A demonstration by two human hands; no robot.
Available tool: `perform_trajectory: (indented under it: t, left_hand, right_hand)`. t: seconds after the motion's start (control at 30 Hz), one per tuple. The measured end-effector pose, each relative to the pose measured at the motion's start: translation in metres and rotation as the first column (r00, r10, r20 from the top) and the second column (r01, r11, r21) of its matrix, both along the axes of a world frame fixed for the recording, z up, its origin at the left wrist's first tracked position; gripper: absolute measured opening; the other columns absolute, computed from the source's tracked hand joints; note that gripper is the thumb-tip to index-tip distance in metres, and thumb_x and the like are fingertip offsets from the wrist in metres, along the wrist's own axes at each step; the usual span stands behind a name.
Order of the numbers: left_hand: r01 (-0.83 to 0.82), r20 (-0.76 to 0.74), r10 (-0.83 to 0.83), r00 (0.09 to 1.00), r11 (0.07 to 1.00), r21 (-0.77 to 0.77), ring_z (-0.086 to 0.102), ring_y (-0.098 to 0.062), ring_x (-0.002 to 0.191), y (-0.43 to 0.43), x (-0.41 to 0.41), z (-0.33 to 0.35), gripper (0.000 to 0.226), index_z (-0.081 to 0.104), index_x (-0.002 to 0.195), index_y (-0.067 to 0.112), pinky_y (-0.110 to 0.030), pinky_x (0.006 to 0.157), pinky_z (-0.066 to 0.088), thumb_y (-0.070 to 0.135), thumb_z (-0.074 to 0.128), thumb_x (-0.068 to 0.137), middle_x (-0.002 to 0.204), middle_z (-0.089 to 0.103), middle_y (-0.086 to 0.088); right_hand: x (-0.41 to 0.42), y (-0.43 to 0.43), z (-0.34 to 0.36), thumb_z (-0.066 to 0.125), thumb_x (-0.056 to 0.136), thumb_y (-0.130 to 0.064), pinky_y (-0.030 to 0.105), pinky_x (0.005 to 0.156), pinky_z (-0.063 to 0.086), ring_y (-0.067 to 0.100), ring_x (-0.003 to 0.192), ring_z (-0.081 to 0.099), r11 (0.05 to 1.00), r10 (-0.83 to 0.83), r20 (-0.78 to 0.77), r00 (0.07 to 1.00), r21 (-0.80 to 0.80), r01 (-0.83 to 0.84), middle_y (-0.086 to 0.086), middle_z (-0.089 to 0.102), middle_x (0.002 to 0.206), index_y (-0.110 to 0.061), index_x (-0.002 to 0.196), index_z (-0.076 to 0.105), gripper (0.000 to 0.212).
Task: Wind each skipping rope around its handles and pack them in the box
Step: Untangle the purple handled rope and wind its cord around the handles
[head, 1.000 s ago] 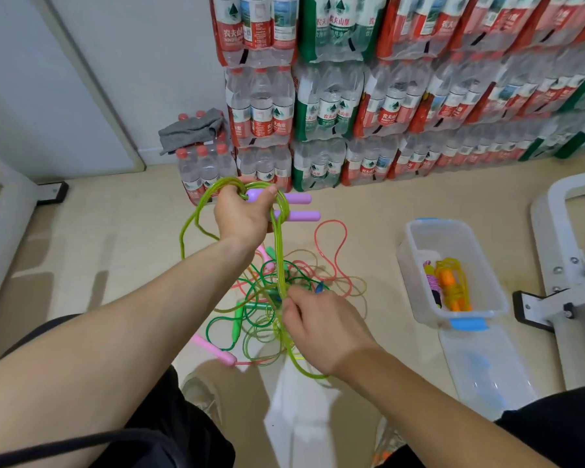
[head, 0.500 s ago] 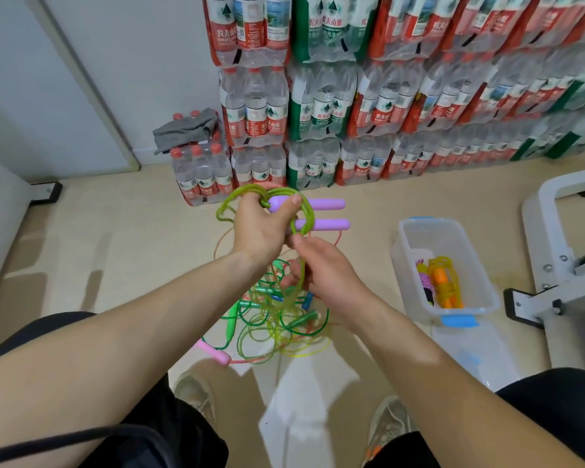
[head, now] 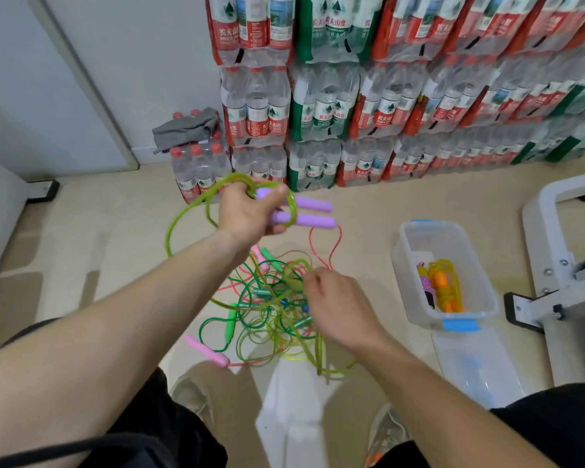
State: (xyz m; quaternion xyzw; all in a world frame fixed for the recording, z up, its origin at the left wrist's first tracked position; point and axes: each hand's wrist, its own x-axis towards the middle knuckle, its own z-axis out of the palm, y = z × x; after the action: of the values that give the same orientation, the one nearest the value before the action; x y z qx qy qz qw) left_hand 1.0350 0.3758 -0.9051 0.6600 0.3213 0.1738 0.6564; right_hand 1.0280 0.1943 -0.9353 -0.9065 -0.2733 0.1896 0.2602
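Observation:
My left hand (head: 247,214) grips two purple handles (head: 309,212) side by side, with yellow-green rope (head: 183,214) looped round them and hanging in a big loop to the left. My right hand (head: 338,305) is lower, over the tangled pile of ropes (head: 267,309) on the floor, its fingers curled into the strands; whether it pinches the yellow-green rope is hidden. The pile holds green, pink and yellow-green ropes with a pink handle (head: 206,351) and a green handle (head: 231,324). The clear plastic box (head: 416,271) stands to the right with a wound orange-handled rope (head: 444,288) inside.
The box's lid (head: 473,363) lies on the floor in front of it. Shrink-wrapped packs of water bottles (head: 352,106) are stacked along the back wall. A white metal frame (head: 561,265) stands at the right. My knees and shoes are at the bottom edge.
My right hand has dropped from the purple handles down to the pile on the floor. My left hand has kept hold of the handles, and a wide loop of rope now hangs at its left.

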Motion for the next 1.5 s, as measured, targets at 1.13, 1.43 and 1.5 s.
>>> perform_trajectory:
  t: [1.13, 1.43, 1.5]
  left_hand:
    - [0.760, -0.334, -0.689, 0.644, 0.625, 0.176, 0.067, -0.015, 0.059, -0.002, -0.037, 0.032, 0.042, 0.056, 0.118, 0.014, -0.029, 0.048, 0.055, 0.007, 0.078, 0.083, 0.083, 0.068, -0.004]
    - [0.599, -0.198, -0.571, 0.797, 0.790, 0.133, 0.059, -0.018, 0.052, -0.011, -0.037, 0.027, 0.043, 0.052, 0.104, 0.014, -0.025, 0.040, 0.045, 0.004, 0.083, 0.077, 0.069, 0.065, -0.004]
    - [0.540, -0.162, -0.521, 0.838, 0.835, 0.108, 0.057, -0.022, 0.054, -0.019, -0.037, 0.023, 0.041, 0.054, 0.104, 0.014, -0.026, 0.041, 0.044, 0.004, 0.083, 0.077, 0.067, 0.065, -0.002]
  right_hand:
    - [0.053, -0.013, 0.021, 0.050, 0.100, -0.041, 0.020, 0.057, 0.031, -0.002, 0.053, 0.048, 0.888, 0.094, -0.181, 0.979, 0.460, 0.000, -0.010, 0.059, 0.073, -0.032, 0.081, 0.068, 0.027]
    - [0.020, 0.005, -0.006, 0.035, 0.092, -0.057, 0.053, 0.081, 0.051, 0.022, 0.074, 0.060, 0.844, -0.098, -0.370, 0.924, 0.462, 0.274, -0.007, 0.061, 0.073, -0.030, 0.074, 0.056, 0.039]
    - [0.017, 0.008, -0.006, 0.038, 0.101, -0.045, 0.045, 0.082, 0.047, 0.019, 0.075, 0.057, 0.786, -0.160, -0.420, 0.893, 0.493, 0.373, 0.001, 0.064, 0.077, -0.019, 0.078, 0.059, 0.041]
